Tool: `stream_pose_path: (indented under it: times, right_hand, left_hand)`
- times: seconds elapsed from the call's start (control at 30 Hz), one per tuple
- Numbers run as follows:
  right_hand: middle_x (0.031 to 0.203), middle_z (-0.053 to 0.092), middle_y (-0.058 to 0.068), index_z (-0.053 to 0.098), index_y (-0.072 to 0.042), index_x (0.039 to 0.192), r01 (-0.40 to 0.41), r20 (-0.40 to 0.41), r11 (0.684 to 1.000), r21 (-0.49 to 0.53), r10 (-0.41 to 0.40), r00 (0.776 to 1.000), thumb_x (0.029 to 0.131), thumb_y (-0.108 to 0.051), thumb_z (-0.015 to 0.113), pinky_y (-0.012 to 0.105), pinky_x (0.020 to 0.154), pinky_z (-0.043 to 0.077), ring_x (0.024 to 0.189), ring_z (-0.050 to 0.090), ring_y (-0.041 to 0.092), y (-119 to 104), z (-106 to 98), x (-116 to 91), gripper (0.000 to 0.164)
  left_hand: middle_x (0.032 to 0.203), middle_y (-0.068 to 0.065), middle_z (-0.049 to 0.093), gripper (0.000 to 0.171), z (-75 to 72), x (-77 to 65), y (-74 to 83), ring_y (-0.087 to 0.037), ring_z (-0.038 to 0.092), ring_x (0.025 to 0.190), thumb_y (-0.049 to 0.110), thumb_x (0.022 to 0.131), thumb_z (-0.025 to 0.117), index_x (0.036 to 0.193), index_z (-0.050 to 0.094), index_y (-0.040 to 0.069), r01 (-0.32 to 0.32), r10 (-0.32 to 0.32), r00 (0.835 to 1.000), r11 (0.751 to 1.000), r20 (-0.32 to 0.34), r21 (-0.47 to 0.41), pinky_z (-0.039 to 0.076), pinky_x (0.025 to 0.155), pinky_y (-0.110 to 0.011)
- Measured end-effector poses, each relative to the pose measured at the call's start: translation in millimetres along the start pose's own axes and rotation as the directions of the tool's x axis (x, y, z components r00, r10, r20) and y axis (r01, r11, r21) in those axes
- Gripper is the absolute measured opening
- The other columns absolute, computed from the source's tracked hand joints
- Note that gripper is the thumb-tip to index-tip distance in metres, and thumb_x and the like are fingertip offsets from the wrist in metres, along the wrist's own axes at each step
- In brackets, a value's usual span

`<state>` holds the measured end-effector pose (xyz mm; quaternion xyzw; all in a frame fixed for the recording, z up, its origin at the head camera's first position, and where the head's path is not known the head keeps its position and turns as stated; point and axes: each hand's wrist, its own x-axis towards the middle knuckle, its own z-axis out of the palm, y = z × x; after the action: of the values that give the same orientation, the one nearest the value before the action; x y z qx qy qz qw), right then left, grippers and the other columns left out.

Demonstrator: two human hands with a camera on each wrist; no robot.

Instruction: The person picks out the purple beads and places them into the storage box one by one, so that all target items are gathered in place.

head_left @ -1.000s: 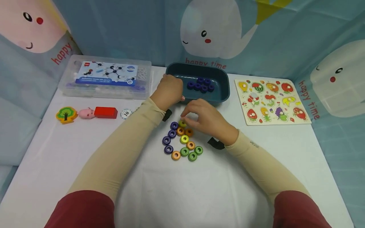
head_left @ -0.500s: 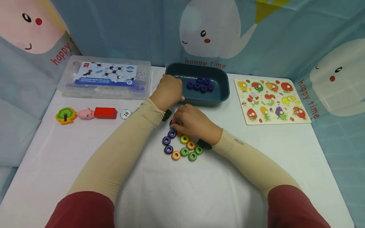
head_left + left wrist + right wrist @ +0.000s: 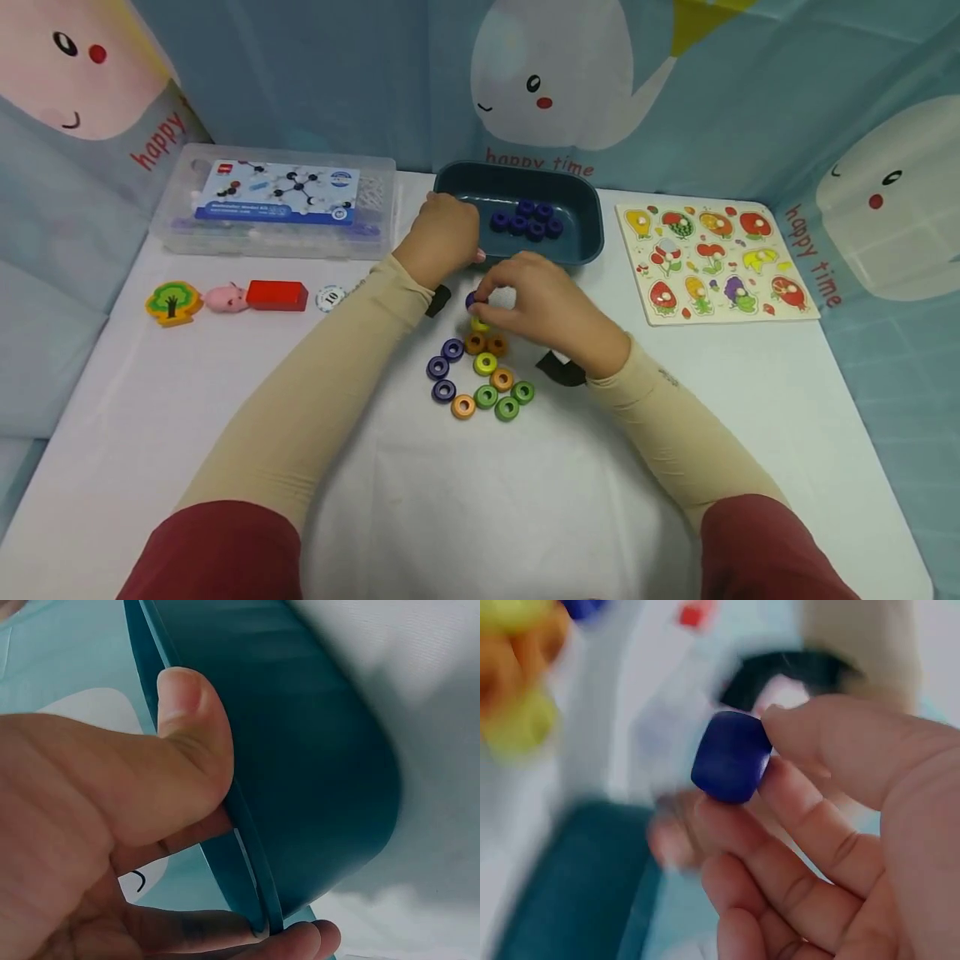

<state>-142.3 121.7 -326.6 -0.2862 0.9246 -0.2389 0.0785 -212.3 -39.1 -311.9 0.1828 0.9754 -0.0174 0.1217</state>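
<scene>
My left hand [image 3: 442, 237] grips the left end of a dark teal plastic bin [image 3: 307, 750], thumb outside the rim and fingers on the other side. Several purple ring beads [image 3: 518, 226] lie inside it. In front of the bin, my right hand [image 3: 543, 304] pinches a purple ring bead [image 3: 731, 757] between thumb and fingertips, off the table. Below it lies a loose figure of ring beads: purple ones [image 3: 431, 368] at the left, yellow [image 3: 477, 367] and orange [image 3: 495, 384] ones in the middle, and green ones [image 3: 507, 415] at the lower right.
At the back left lies a clear plastic case [image 3: 277, 242] with a molecule label. Before it are a tree piece [image 3: 174, 304], a pink pig [image 3: 225, 297], a red block [image 3: 277, 295] and a round "10" chip [image 3: 330, 298]. A fruit puzzle board [image 3: 716, 262] lies right.
My right hand reached down to the top of the bead figure, took the upper purple bead there and lifted it back toward the bin. My left hand keeps its grip on the bin.
</scene>
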Motion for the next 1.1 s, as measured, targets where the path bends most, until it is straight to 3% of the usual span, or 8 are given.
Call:
stream_pose_path:
  times: [0.07,0.17,0.27,0.37,0.6,0.73,0.93,1.1]
  right_hand:
    - [0.097,0.073,-0.008,0.077,-0.021,0.094,-0.045,-0.078,0.999,0.017,0.047,0.996,0.089,-0.038,0.075,0.039,0.094,0.048,0.102,0.06,0.018,10.1,-16.8,-0.5,0.018]
    - [0.099,0.073,-0.006,0.076,-0.022,0.096,-0.18,-0.135,0.981,0.07,0.188,0.973,0.09,-0.043,0.074,0.038,0.086,0.05,0.095,0.061,0.016,39.9,-30.6,6.9,0.022]
    - [0.1,0.072,-0.002,0.075,-0.021,0.098,-0.318,-0.118,0.941,0.12,0.331,0.936,0.09,-0.045,0.072,0.036,0.077,0.05,0.088,0.061,0.017,72.2,-31.3,18.7,0.025]
    - [0.099,0.072,0.001,0.075,-0.02,0.098,-0.39,-0.096,0.915,0.099,0.399,0.912,0.091,-0.044,0.072,0.036,0.076,0.05,0.088,0.062,0.019,94.0,-23.1,30.9,0.025]
    - [0.116,0.072,0.0,0.077,-0.021,0.107,-0.432,-0.112,0.901,0.048,0.435,0.894,0.092,-0.034,0.074,0.042,0.093,0.051,0.103,0.063,0.02,103.1,-13.3,50.2,0.02]
    - [0.125,0.069,0.002,0.076,-0.023,0.112,-0.459,-0.118,0.888,0.037,0.46,0.88,0.094,-0.032,0.071,0.042,0.09,0.05,0.104,0.06,0.021,104.3,-13.7,54.7,0.02]
    - [0.123,0.07,0.0,0.076,-0.024,0.114,-0.46,-0.136,0.886,0.05,0.462,0.876,0.096,-0.032,0.068,0.039,0.083,0.051,0.096,0.061,0.019,104.5,-11.9,56.5,0.02]
    - [0.114,0.07,0.002,0.075,-0.022,0.113,-0.366,-0.269,0.927,0.086,0.376,0.887,0.097,-0.033,0.067,0.035,0.075,0.048,0.088,0.058,0.018,98.2,-7.7,49.3,0.021]
  left_hand:
    - [0.127,-0.025,0.066,0.058,-1.4,-0.1,0.0,-0.046,0.056,0.126,0.046,0.093,0.069,0.121,0.069,-0.005,0.008,-0.008,1.0,1.0,0.001,-0.002,0.041,0.115,-0.052]
    - [0.135,-0.027,0.061,0.062,-2.7,-0.7,0.8,-0.048,0.05,0.132,0.046,0.094,0.068,0.128,0.065,-0.006,0.022,-0.022,1.0,1.0,0.02,-0.008,0.041,0.115,-0.051]
    - [0.141,-0.028,0.055,0.065,-2.5,-1.7,2.0,-0.05,0.044,0.137,0.046,0.095,0.066,0.133,0.061,-0.006,0.029,-0.028,0.999,1.0,0.045,-0.009,0.042,0.114,-0.051]
    - [0.142,-0.028,0.055,0.065,-1.2,-2.4,2.7,-0.05,0.044,0.137,0.047,0.095,0.065,0.133,0.061,-0.006,0.029,-0.028,0.998,1.0,0.062,-0.005,0.04,0.115,-0.051]
    - [0.135,-0.023,0.063,0.062,-0.4,-0.5,4.7,-0.045,0.051,0.133,0.049,0.095,0.064,0.129,0.064,-0.004,0.007,-0.008,0.999,1.0,0.047,0.021,0.037,0.117,-0.051]
    - [0.135,-0.024,0.062,0.062,-1.3,-0.4,5.1,-0.048,0.049,0.134,0.048,0.095,0.064,0.13,0.064,-0.004,0.01,-0.011,0.999,1.0,0.033,0.014,0.039,0.116,-0.051]
    - [0.138,-0.025,0.059,0.06,-2.7,-0.8,4.3,-0.049,0.046,0.136,0.046,0.095,0.065,0.129,0.064,-0.003,0.013,-0.013,0.999,1.0,0.038,-0.004,0.04,0.115,-0.051]
    - [0.136,-0.024,0.061,0.061,-3.1,-0.7,2.7,-0.048,0.047,0.135,0.047,0.096,0.064,0.13,0.063,-0.004,0.015,-0.015,0.999,1.0,0.049,0.01,0.038,0.117,-0.051]
